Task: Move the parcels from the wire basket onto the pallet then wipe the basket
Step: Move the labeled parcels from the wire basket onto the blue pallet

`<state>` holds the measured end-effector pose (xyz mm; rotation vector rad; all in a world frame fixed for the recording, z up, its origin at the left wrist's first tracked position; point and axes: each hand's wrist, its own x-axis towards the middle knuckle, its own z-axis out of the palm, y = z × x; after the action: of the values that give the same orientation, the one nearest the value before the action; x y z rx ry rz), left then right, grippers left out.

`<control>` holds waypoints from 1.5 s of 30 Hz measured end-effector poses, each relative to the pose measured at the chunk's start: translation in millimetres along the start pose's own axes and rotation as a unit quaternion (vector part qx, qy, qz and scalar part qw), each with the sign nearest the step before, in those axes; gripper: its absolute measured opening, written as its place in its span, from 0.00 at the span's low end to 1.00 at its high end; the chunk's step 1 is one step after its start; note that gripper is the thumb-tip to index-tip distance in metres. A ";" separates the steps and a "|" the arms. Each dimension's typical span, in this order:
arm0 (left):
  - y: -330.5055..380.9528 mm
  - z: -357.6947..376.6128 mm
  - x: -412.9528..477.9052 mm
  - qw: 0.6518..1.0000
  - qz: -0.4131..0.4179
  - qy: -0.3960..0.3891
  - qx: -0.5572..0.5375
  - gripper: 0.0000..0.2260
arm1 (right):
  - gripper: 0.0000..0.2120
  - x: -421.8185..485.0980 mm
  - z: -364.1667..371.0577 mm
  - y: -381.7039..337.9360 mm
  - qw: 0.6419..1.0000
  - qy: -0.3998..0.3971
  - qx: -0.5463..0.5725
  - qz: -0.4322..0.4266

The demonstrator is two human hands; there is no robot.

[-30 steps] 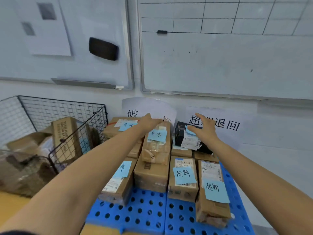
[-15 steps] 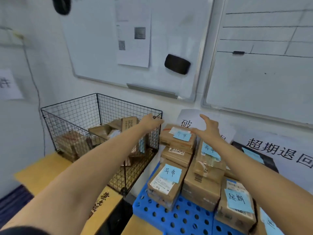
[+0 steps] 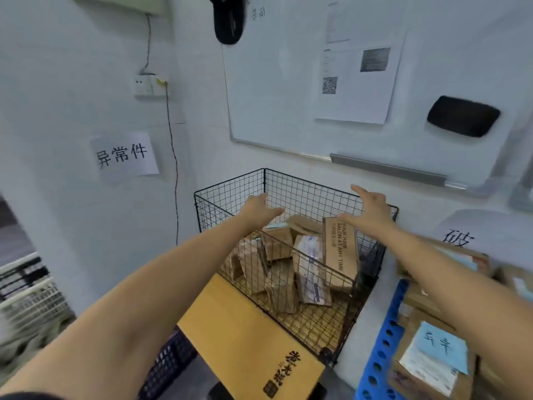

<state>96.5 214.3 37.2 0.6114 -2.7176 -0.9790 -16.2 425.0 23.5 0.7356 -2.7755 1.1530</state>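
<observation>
A black wire basket (image 3: 230, 192) stands on a yellow wooden surface against the wall. Inside lie several brown cardboard parcels; the tallest one (image 3: 340, 249) stands upright with printed lettering, and another (image 3: 310, 269) carries a white label. My left hand (image 3: 258, 210) hovers above the basket's left side with fingers spread, holding nothing. My right hand (image 3: 372, 209) hovers above the upright parcel, fingers straight, also holding nothing. At the right edge, the blue perforated pallet (image 3: 380, 356) carries parcels with blue sticky notes (image 3: 441, 345).
A whiteboard (image 3: 288, 96) with taped papers and a black eraser (image 3: 463, 115) hangs above the basket. A paper sign (image 3: 124, 155) and a wall socket with a hanging cable (image 3: 173, 157) are left of it. White crates (image 3: 31, 301) sit at far left.
My view has swung left from the pallet to the basket. Both hands have left the pallet's parcels and now reach over the basket, holding nothing.
</observation>
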 end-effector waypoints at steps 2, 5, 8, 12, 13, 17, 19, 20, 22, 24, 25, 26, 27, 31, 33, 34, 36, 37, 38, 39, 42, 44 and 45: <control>-23.1 -15.1 0.8 1.000 -0.010 0.005 0.003 0.32 | 0.39 12.2 22.1 -18.3 1.000 -0.011 -0.004 -0.004; -57.5 -32.5 2.2 1.000 -0.026 0.012 0.008 0.32 | 0.40 28.5 54.8 -43.9 0.999 -0.031 -0.026 -0.007; -86.3 -45.9 8.6 0.999 -0.038 0.019 0.001 0.33 | 0.40 40.2 83.8 -65.7 0.997 -0.054 -0.043 -0.019; -113.8 -56.8 26.7 0.998 -0.052 0.016 -0.018 0.32 | 0.39 60.2 112.8 -81.1 0.995 -0.083 -0.036 -0.033; -119.8 -58.0 32.0 0.998 -0.055 0.017 -0.017 0.31 | 0.39 66.3 118.8 -83.4 0.995 -0.088 -0.038 -0.036; -140.5 -64.3 62.0 0.998 -0.055 0.026 -0.018 0.32 | 0.40 99.2 138.7 -89.8 0.993 -0.099 -0.053 -0.038; -143.3 -69.6 82.1 0.998 -0.037 0.037 -0.027 0.32 | 0.40 120.7 145.9 -89.8 0.992 -0.103 -0.061 -0.042; -143.6 -72.8 92.4 0.998 -0.029 0.043 -0.029 0.32 | 0.39 131.2 148.9 -89.9 0.992 -0.105 -0.054 -0.041; -143.1 -78.0 113.5 0.998 -0.024 0.046 -0.029 0.32 | 0.38 150.4 153.2 -88.9 0.993 -0.105 -0.038 -0.035; -143.8 -79.4 131.8 0.999 -0.021 0.041 -0.015 0.32 | 0.37 163.8 158.2 -84.3 0.993 -0.107 -0.037 -0.023; -144.7 -78.2 140.6 0.999 -0.016 0.039 -0.005 0.32 | 0.37 168.4 161.2 -80.3 0.993 -0.111 -0.043 -0.013; -145.3 -76.2 148.8 0.999 -0.009 0.035 0.007 0.32 | 0.37 172.3 163.9 -76.1 0.992 -0.116 -0.050 -0.005; -145.4 -73.5 156.1 0.999 0.000 0.027 0.018 0.32 | 0.37 175.0 166.5 -72.0 0.990 -0.125 -0.058 0.003; -140.6 -53.3 185.4 0.995 0.035 -0.033 0.083 0.33 | 0.36 184.1 176.1 -51.3 0.983 -0.159 -0.084 0.035; -137.9 -39.3 203.3 0.992 0.038 -0.073 0.095 0.34 | 0.35 186.4 179.9 -41.9 0.980 -0.179 -0.070 0.053; -136.8 -31.7 212.6 0.991 0.032 -0.095 0.093 0.35 | 0.35 188.9 182.5 -35.5 0.978 -0.191 -0.051 0.061; -134.6 -16.0 229.5 0.986 0.019 -0.143 0.078 0.38 | 0.34 191.6 188.9 -23.3 0.973 -0.215 -0.029 0.078; -133.4 -7.8 236.3 0.984 0.014 -0.167 0.067 0.40 | 0.34 192.9 193.0 -15.4 0.970 -0.224 -0.034 0.085; -131.9 -0.1 242.6 0.980 0.014 -0.191 0.057 0.42 | 0.34 195.6 196.8 -8.1 0.968 -0.233 -0.042 0.089; -131.1 6.8 249.0 0.974 0.013 -0.220 0.047 0.44 | 0.34 198.4 200.0 -1.3 0.964 -0.241 -0.052 0.099; -131.9 24.8 267.1 0.944 -0.005 -0.327 0.042 0.48 | 0.31 203.8 208.6 10.8 0.953 -0.268 -0.045 0.136; -135.5 39.2 279.2 0.920 -0.021 -0.385 0.070 0.49 | 0.29 205.7 214.9 18.6 0.944 -0.288 -0.017 0.164; -137.6 46.9 284.1 0.907 -0.029 -0.411 0.087 0.49 | 0.28 205.2 217.8 21.2 0.941 -0.293 -0.015 0.169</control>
<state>-129.5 19.9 -76.8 0.3432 -3.5680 -1.2292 -178.0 206.1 -102.4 0.7116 -3.5247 1.0666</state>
